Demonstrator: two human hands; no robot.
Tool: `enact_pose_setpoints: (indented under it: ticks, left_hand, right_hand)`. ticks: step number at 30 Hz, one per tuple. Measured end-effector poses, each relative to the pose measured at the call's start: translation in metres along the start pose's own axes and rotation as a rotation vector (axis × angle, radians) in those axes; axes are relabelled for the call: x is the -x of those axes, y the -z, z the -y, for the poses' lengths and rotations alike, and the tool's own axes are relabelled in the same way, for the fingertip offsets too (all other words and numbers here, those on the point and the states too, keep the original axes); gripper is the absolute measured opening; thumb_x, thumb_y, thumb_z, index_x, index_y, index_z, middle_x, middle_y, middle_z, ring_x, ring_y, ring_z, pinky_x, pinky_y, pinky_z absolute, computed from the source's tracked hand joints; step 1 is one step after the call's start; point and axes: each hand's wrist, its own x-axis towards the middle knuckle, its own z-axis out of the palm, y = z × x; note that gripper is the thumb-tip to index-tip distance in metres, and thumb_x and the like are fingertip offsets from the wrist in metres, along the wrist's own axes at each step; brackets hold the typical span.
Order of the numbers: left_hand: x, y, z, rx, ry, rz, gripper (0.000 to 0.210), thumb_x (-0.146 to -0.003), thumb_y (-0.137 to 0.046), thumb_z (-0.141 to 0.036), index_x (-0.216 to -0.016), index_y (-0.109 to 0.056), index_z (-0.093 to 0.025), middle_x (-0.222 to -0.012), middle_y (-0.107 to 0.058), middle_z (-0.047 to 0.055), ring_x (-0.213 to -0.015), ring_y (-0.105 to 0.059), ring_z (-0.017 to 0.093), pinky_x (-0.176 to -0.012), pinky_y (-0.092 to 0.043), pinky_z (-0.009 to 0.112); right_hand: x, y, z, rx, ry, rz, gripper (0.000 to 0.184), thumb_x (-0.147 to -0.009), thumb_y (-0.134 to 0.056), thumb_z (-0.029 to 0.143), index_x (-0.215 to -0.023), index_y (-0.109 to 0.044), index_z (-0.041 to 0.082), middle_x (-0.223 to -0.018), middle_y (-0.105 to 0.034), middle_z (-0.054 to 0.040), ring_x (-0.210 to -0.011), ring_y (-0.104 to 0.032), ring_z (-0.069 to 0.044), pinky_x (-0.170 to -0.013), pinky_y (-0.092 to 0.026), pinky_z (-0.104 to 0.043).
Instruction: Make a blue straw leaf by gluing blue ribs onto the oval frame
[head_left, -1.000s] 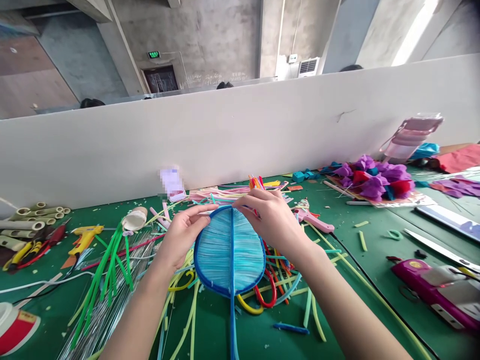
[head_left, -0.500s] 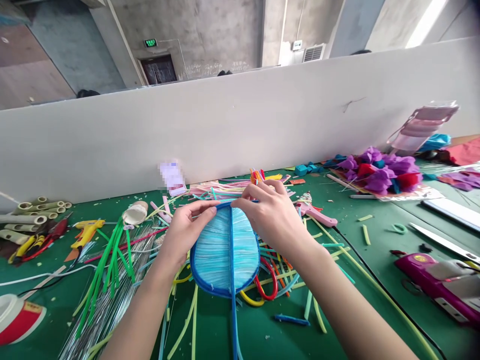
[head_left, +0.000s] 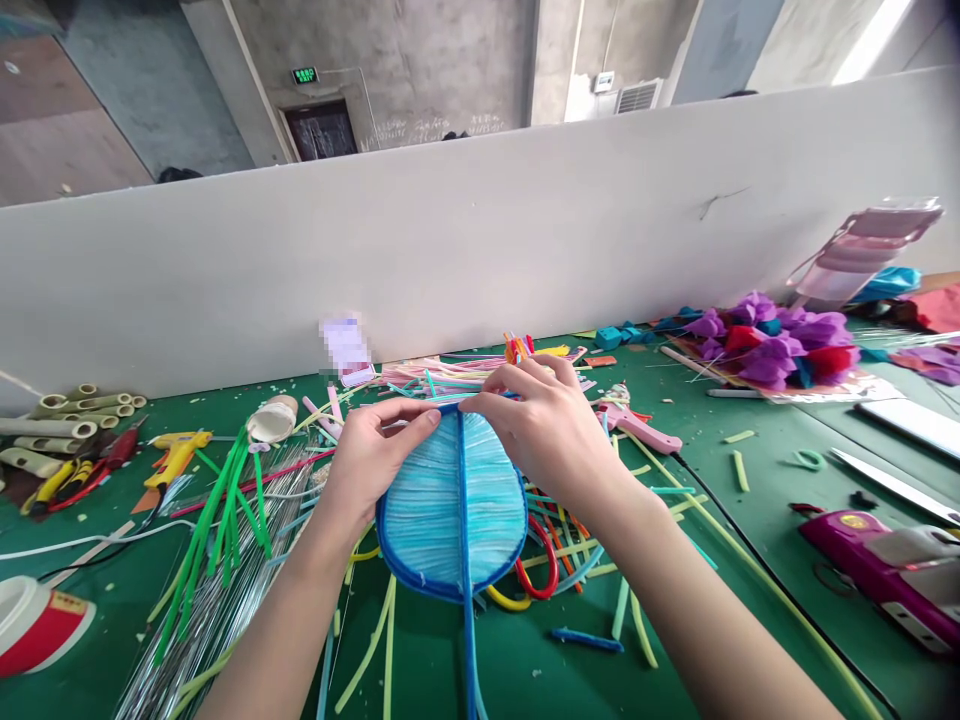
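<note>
A rounded leaf-shaped piece [head_left: 424, 510] made of light-blue fuzzy strands, with a dark-blue rim and a dark-blue stem down its middle, is held up in front of me. My left hand [head_left: 382, 450] pinches its upper left rim between thumb and fingers. At the top, beside the stem, my right hand [head_left: 544, 425] grips the rim with thumb and index finger. The stem runs down toward me past the lower edge. Behind and below the leaf lie loose yellow-green pipe cleaners [head_left: 388, 640] and a red loop [head_left: 553, 570].
On the left are a yellow glue gun [head_left: 178, 457], green strips [head_left: 225, 520], metal wires [head_left: 195, 610] and a red-white tape roll [head_left: 45, 625]. To the right lie a pink hot tool [head_left: 645, 432], scissors [head_left: 892, 480], a magenta device [head_left: 877, 570] and purple flowers [head_left: 780, 340]. A white partition [head_left: 450, 260] stands behind.
The leaf's lower part has tilted slightly and appears a bit wider. Both hands keep their pinch on its top rim, and the whole view has shifted a little.
</note>
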Motion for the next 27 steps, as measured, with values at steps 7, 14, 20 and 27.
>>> enact_pose_setpoints:
  ticks: [7, 14, 20, 27]
  left_hand:
    - [0.000, -0.002, -0.003, 0.044, 0.022, 0.035, 0.031, -0.069, -0.084, -0.044, -0.089, -0.078, -0.020, -0.086, -0.077, 0.004, -0.078, -0.068, 0.018, -0.065, -0.049, 0.023]
    - [-0.002, -0.003, 0.000, 0.085, 0.085, 0.053, 0.039, -0.066, -0.086, -0.047, -0.091, -0.078, -0.018, -0.088, -0.079, 0.007, -0.080, -0.071, 0.023, -0.068, -0.052, 0.028]
    - [0.001, -0.003, -0.003, 0.005, 0.038, 0.085, 0.039, -0.066, -0.087, -0.038, -0.098, -0.078, -0.018, -0.099, -0.079, 0.009, -0.094, -0.072, 0.027, -0.076, -0.055, 0.031]
    - [0.003, 0.008, -0.009, 0.074, 0.064, 0.218, 0.038, -0.071, -0.080, -0.023, -0.110, -0.077, -0.022, -0.102, -0.079, 0.007, -0.092, -0.071, 0.022, -0.073, -0.054, 0.026]
  right_hand:
    - [-0.001, 0.001, 0.001, -0.036, -0.019, 0.006, 0.026, -0.096, -0.052, 0.010, -0.095, -0.073, 0.025, -0.095, -0.067, -0.0039, -0.091, -0.057, -0.020, -0.089, -0.034, -0.037]
    - [0.000, -0.004, 0.000, -0.006, -0.005, -0.003, 0.028, -0.094, -0.051, 0.007, -0.092, -0.073, 0.026, -0.096, -0.066, -0.0038, -0.091, -0.056, -0.020, -0.090, -0.031, -0.039]
    - [0.001, -0.005, 0.000, 0.022, 0.000, -0.006, 0.027, -0.094, -0.052, 0.009, -0.096, -0.073, 0.026, -0.096, -0.067, -0.0043, -0.089, -0.055, -0.021, -0.089, -0.031, -0.039]
    - [0.000, -0.002, 0.001, 0.025, -0.039, 0.029, 0.027, -0.096, -0.050, 0.011, -0.097, -0.073, 0.024, -0.093, -0.067, -0.0050, -0.090, -0.055, -0.021, -0.090, -0.032, -0.039]
